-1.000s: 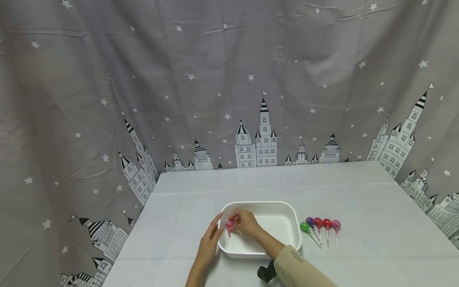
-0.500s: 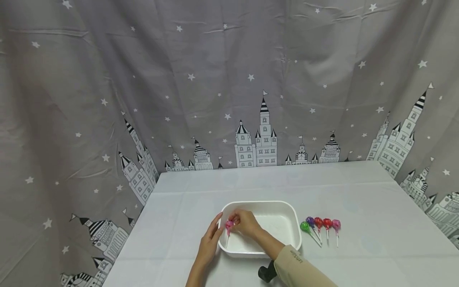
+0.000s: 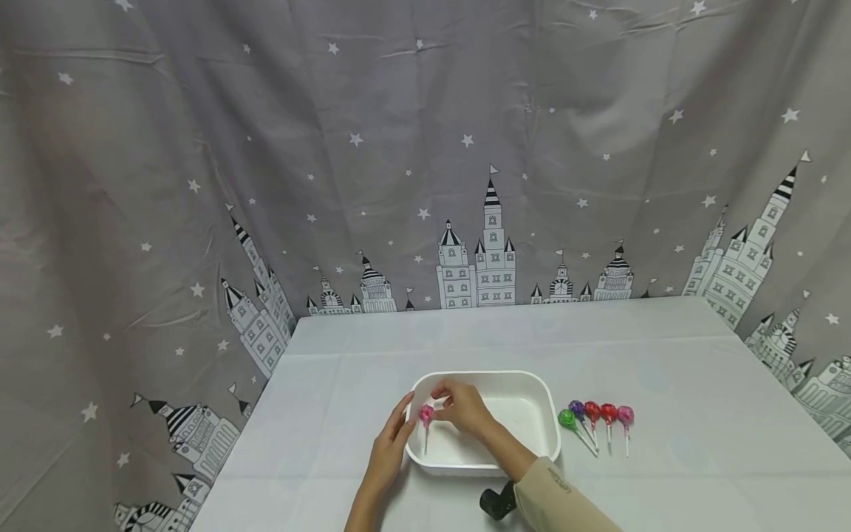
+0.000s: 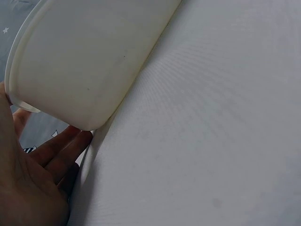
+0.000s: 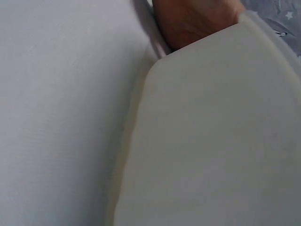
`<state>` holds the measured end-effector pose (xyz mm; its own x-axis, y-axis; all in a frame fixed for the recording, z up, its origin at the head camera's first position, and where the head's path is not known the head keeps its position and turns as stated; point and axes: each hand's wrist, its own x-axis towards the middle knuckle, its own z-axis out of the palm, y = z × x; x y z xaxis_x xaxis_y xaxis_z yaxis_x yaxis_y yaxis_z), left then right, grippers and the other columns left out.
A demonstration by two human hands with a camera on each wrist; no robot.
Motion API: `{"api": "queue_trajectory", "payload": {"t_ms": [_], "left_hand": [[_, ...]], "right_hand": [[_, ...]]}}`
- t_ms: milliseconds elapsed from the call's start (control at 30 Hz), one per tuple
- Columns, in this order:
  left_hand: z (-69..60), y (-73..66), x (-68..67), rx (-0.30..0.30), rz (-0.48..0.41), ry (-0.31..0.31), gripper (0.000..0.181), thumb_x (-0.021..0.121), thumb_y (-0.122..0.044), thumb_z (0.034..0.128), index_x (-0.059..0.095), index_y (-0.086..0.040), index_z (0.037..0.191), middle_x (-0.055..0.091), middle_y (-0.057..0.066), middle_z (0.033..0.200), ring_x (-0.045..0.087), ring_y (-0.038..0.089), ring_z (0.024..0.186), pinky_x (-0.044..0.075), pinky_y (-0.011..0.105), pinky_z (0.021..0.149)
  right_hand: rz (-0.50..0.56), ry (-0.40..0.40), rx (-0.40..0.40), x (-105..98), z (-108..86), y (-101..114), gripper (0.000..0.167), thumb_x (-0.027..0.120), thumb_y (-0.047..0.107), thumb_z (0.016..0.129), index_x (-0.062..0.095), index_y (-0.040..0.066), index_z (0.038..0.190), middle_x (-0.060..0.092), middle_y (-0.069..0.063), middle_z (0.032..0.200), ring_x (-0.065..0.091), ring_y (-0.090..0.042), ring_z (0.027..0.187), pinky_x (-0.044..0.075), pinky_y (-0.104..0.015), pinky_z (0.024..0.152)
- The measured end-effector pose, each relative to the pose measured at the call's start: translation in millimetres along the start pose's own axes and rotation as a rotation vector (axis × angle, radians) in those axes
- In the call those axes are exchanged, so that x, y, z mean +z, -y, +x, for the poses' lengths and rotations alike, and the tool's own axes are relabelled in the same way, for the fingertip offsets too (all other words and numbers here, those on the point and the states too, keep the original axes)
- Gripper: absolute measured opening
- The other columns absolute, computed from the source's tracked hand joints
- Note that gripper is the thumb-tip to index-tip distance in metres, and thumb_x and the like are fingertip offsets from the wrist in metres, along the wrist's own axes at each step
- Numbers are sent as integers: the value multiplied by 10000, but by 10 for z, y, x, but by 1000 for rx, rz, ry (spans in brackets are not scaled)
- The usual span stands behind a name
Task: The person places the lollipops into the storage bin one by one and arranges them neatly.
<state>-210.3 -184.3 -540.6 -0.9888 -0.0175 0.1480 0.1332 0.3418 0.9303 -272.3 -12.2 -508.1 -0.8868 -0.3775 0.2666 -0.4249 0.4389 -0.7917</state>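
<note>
A white plastic bin (image 3: 492,467) stands on the table. My left hand (image 3: 385,457) holds its left rim, the thumb over the edge and the other fingers against the outer wall, as the left wrist view shows. Inside, at the left end, is a pink lollipop (image 3: 426,414) with its stick pointing toward me. My right hand (image 3: 463,408) reaches over the bin just right of the lollipop's head, thumb and forefinger spread apart. Its thumb tip is close to the candy; whether they touch I cannot tell. In the right wrist view the bin's outer wall (image 5: 211,132) hides the right fingers.
Right of the bin several lollipops lie in a row: green (image 3: 566,419), purple (image 3: 577,408), red ones (image 3: 608,412) and a pink one (image 3: 625,415). A black object (image 3: 497,502) sits by the right wrist. A grey curtain (image 3: 372,96) hangs behind the table.
The right thumb and forefinger have come apart and let go of the pink lollipop, which stays in the bin. The right hand has shifted slightly up and right. The left hand has not moved.
</note>
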Motion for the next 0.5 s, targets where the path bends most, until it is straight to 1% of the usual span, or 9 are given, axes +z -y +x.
{"api": "queue_trajectory", "payload": {"t_ms": [200, 333, 500], "left_hand": [[5, -23, -10, -3, 4, 11, 438, 469, -356, 960, 411, -297, 1391, 390, 145, 1413, 369, 410, 1258, 309, 603, 980], [1, -22, -15, -1, -1, 14, 446, 465, -327, 966, 402, -255, 1402, 378, 160, 1417, 362, 423, 1259, 299, 618, 976], [8, -6, -7, -2, -13, 16, 440, 474, -331, 962, 411, -278, 1394, 390, 125, 1418, 367, 396, 1266, 297, 596, 993]], "right_hand": [[22, 5, -42, -137, -58, 136, 299, 773, 5, 698, 636, -10, 963, 666, -132, 958, 628, -308, 813, 527, -304, 702], [72, 12, -26, -259, -127, 239, 303, 769, 2, 705, 649, 8, 983, 669, -108, 977, 635, -283, 850, 535, -351, 740], [141, -30, 0, -452, -230, 334, 279, 751, 12, 735, 653, 24, 995, 669, -92, 978, 634, -256, 877, 529, -374, 766]]}}
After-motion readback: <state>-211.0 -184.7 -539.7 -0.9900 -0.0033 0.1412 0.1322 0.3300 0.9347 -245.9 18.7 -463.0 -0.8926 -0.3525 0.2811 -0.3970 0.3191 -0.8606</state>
